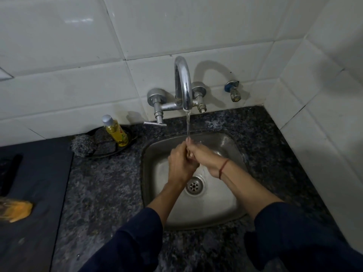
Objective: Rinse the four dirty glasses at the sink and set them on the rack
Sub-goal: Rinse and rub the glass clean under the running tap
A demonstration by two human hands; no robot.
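Stainless steel square sink (225, 203) is sitting sunk into the speckled dark granite tabletop (102, 183), in the far right corner where the white glazed wall tiles (59, 36) are meeting. Rising from the far wall, a curved chrome faucet (183, 85) is pouring a thin stream of water (188, 124) down onto both hands, which are meeting over the far half of the basin, above the round metal drain (194, 185). Left hand (179, 165) is curling its fingers over the fingers of the right hand (204, 157), the two pressing tightly together; whether anything is being held between them I cannot tell. A red thread (223, 167) is circling the right wrist, and dark navy sleeves (129, 242) are covering both forearms at the near edge. Just left of the sink, a yellow liquid bottle with a grey cap (115, 131) is standing tilted in a shallow black round dish (110, 152), with a grey steel-wool scrubber (82, 145) touching the dish's left rim. Right of the faucet, a small blue-collared wall valve (233, 91) is jutting from the tiles. Farther left, a flat dark slab (39, 183) is lying on the tabletop, bearing a blurred orange object (17, 211) at the left edge.
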